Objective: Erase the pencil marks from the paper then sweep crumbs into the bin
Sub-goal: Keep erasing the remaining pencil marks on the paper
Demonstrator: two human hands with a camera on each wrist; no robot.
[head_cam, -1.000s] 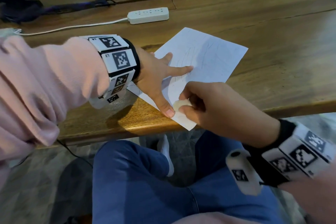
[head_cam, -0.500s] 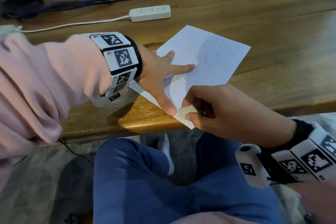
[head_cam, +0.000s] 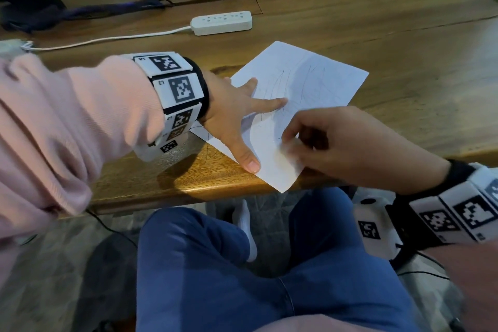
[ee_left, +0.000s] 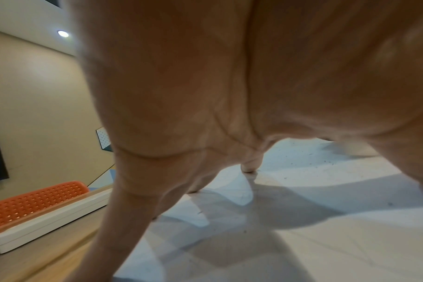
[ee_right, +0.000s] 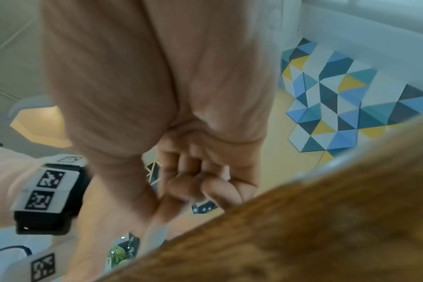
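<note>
Two hands work the paper (head_cam: 301, 81) at the desk (head_cam: 404, 35) edge: left hand (head_cam: 231, 113) spread flat on it, right hand (head_cam: 342, 143) apparently pinching a blurred eraser (head_cam: 289, 149) on its near corner.

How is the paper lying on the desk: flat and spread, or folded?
Spread flat: the paper lies unfolded on the desk, the left hand pressing it down, its near corner overhanging the desk edge.

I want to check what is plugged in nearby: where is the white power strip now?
In the head view, the white power strip lies on the wooden table, beyond the paper, above the left hand.
</note>
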